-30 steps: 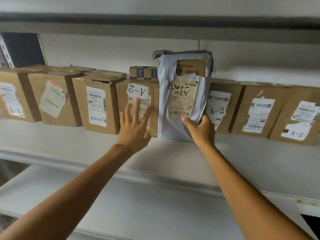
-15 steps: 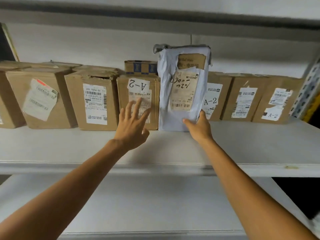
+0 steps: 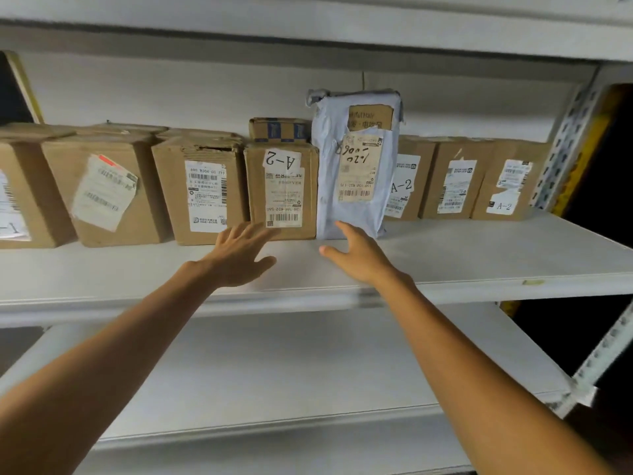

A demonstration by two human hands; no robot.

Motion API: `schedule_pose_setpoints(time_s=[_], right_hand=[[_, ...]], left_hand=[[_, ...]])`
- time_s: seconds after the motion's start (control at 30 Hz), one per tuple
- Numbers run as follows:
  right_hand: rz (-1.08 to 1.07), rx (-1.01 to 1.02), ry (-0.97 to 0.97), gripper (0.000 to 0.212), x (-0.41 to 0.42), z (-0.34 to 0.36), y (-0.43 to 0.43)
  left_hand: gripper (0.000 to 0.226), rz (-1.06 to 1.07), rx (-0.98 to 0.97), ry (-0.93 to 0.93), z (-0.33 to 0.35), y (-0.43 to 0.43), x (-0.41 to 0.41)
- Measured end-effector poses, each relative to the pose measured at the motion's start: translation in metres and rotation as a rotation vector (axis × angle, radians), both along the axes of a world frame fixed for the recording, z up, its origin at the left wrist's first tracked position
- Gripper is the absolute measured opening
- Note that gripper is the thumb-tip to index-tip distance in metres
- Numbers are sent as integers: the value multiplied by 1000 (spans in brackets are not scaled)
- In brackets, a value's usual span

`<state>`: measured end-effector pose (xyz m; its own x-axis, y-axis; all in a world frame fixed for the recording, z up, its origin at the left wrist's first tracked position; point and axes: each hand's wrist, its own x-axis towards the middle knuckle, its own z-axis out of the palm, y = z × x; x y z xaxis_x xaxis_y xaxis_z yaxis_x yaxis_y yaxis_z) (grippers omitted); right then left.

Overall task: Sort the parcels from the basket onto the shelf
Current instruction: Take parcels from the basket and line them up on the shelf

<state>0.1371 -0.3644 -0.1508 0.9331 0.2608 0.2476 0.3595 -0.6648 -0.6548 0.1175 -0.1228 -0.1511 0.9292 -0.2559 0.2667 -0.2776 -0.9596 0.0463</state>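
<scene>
The grey mailer parcel (image 3: 356, 186) is being stored upright on the shelf (image 3: 479, 255), between the upside-down A-2 box (image 3: 282, 197) and another A-2 box (image 3: 409, 180). Nothing's being gripped: left hand (image 3: 236, 262) and right hand (image 3: 363, 258) are being held spread-fingered just in front.

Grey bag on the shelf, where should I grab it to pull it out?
Probably its top edge, pinched front to back, coming from the front. The grey bag stands upright and is taller than the boxes flanking it on both sides, so only its top and front face are free.
</scene>
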Motion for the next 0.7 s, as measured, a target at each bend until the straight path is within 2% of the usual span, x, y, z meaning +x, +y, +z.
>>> schedule_pose_setpoints(time_s=[0.37,0.7], right_hand=[[163,-94,-218,65,-24,46,93],[212,-90,-395,59,-20,85,182]], left_hand=[[62,264,-6,-25,29,90,-68],[64,299,-102,-114,48,167,-71]])
